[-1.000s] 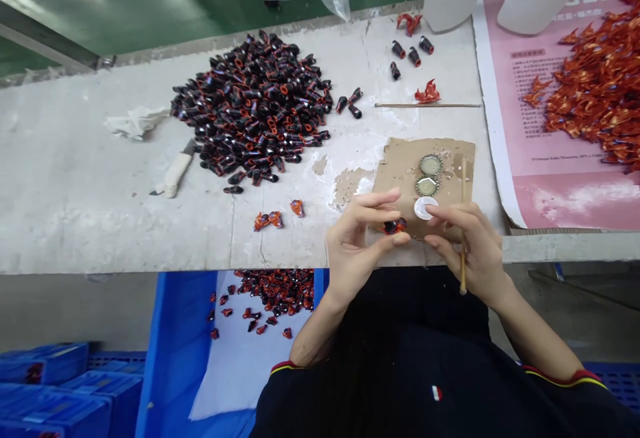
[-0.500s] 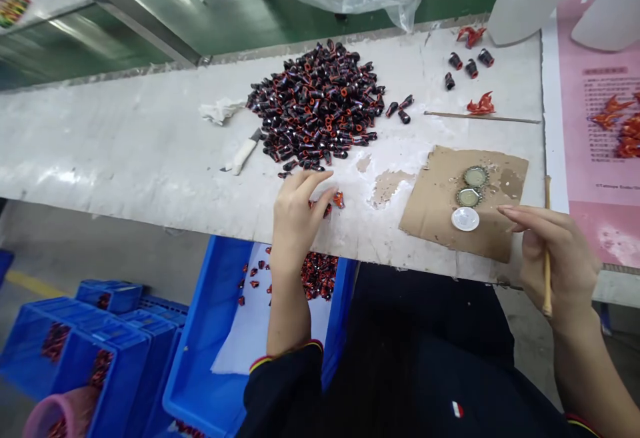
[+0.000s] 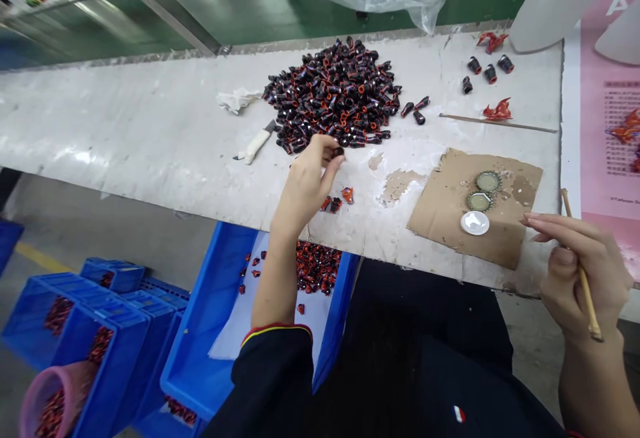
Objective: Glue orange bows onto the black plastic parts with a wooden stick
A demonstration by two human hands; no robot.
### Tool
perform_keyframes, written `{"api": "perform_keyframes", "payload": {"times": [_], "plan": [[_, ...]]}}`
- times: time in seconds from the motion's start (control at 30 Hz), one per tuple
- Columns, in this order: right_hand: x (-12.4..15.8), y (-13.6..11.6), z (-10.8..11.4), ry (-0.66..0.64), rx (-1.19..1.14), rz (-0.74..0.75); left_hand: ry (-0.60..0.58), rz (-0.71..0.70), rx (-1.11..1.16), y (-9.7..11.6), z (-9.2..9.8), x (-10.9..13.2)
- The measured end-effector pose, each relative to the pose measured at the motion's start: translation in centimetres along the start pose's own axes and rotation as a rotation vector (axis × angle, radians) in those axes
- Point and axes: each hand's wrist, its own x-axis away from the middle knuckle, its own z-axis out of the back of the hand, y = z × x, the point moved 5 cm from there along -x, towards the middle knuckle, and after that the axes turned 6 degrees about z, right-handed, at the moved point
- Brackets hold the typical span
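— Black and red: we see a heap of little tubes on the white worktop, and our left hand is at its near edge.

— How do our fingers stand there?

— Thumb and forefinger are pinched together on one small dark tube, right at the near rim of the heap. The other fingers curl under the palm.

— And our right hand?

— Our right hand hangs off the near right corner of the worktop, closed around a thin wooden stick. Two fingers stretch out flat to the left, and the stick pokes out above and below the fist.

— Can we read anything?

— Little. The pink sheet at the right shows a big white "A", cut by the edge of the view, and blocks of small dark print too fine to read. On our dark top sits a small badge of red, white and blue stripes.

— What lies between our hands?

— A piece of cardboard with two bottle caps and a white lid in a short row. A few red-and-black scraps lie just beside our left hand. Under the worktop's edge a blue crate holds more of them.
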Motion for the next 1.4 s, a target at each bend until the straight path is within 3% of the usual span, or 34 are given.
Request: {"api": "perform_keyframes", "payload": {"times": [0.1,0.17,0.27,0.4,0.53,0.77,0.87,1.03,1.23,1.4], "plan": [[-0.1,0.0,-0.1,-0.006,0.01,0.014,0.114,0.055,-0.015,0.9,1.7,3.6],[-0.2,0.1,-0.2,-0.009,0.002,0.019,0.123,0.108,-0.087,1.5,1.9,5.7],[-0.4,0.1,-0.5,-0.01,-0.007,0.005,0.046,0.213,-0.128,1.8,0.8,7.4],[-0.5,-0.1,-0.5,-0.002,0.001,0.006,0.016,0.286,-0.172,1.3,-0.7,7.9],[-0.7,-0.4,-0.4,-0.001,0.018,0.003,0.101,0.185,-0.095,1.8,-0.6,7.8],[-0.6,-0.2,-1.0,0.015,0.013,0.037,0.389,-0.105,0.291,3.5,0.6,8.7],[-0.5,0.0,-1.1,0.032,0.019,0.05,0.493,-0.198,0.28,4.0,0.9,8.9],[-0.4,0.1,-1.2,0.035,0.009,0.039,0.605,-0.221,0.194,4.6,1.5,9.0],[-0.3,0.3,-1.5,0.04,-0.008,0.065,0.532,-0.228,0.23,4.4,1.3,9.1],[-0.1,0.5,-1.2,0.053,-0.018,0.021,0.28,0.102,0.069,1.6,0.4,8.5]]}}
